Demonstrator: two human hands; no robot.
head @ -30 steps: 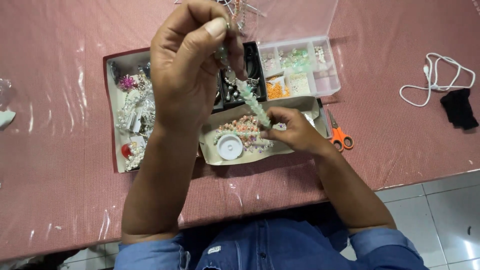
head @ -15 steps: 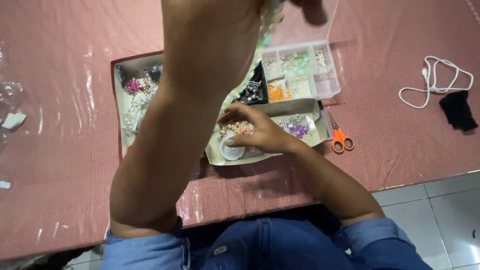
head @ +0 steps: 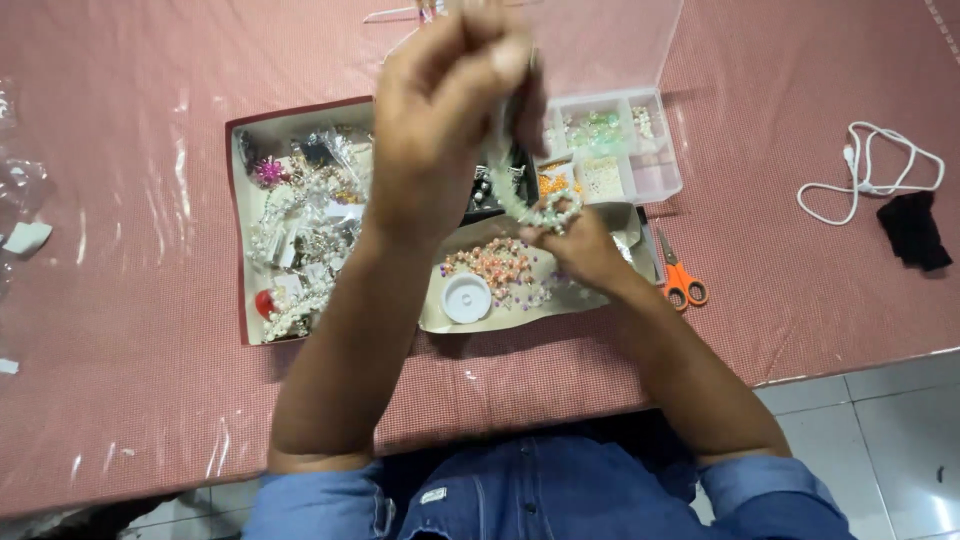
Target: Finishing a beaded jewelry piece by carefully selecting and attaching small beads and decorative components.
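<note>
Near edge: table [head: 120,400] under a pink checked cloth and clear plastic, grey floor tiles beyond the right end.
Right hand [head: 585,245]: low over the shallow tray [head: 440,318], pinched on the lower end of the pale green bead strand [head: 520,205].
Left hand [head: 445,120]: raised toward the camera, closed on the strand's upper end, hiding much of the boxes behind.
Shallow tray: orange and purple beads, one white round spool [head: 467,297].
Cardboard box [head: 240,240]: left of the tray, heaped with pearl strings and small bags.
Scissors [head: 680,278]: orange-handled, just right of the tray.
Clear compartment box [head: 640,150]: lid open, beads sorted by colour, exact kinds too blurred to tell.
Right side: white cord [head: 880,165], black cloth [head: 915,230].
Left edge: plastic scraps [head: 25,195].
Open room: bare cloth toward both near corners.
</note>
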